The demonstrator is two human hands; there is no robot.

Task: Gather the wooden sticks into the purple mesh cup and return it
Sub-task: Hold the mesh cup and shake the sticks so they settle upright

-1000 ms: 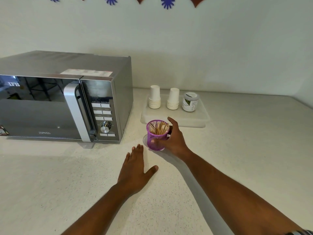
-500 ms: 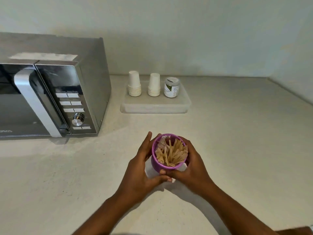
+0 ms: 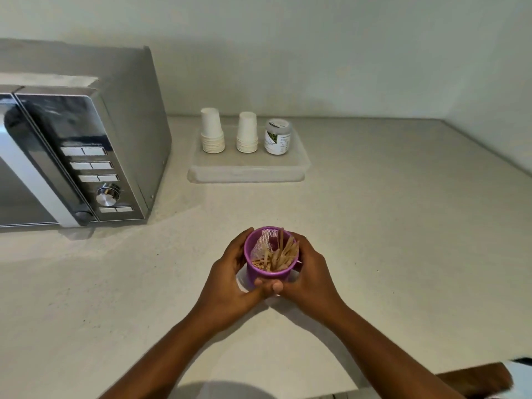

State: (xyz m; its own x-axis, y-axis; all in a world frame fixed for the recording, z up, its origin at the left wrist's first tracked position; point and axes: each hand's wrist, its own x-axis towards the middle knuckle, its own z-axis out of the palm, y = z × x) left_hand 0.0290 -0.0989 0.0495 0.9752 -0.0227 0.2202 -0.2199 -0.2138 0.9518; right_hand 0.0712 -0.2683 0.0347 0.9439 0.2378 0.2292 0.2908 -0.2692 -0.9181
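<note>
The purple mesh cup is at the middle of the pale counter, tilted a little toward me, with several wooden sticks leaning inside it. My left hand wraps the cup's left side. My right hand wraps its right side. The two thumbs meet in front of the cup near its base. The lower part of the cup is hidden by my fingers, so I cannot tell whether it rests on the counter.
A silver microwave fills the left. Behind the cup a white tray carries two stacks of paper cups and a small labelled jar. The counter ends at walls behind and to the right.
The cup came from near the microwave and tray toward me with my right hand. My left hand left the counter and now grips it too. Since half a second ago the cup tilted slightly.
</note>
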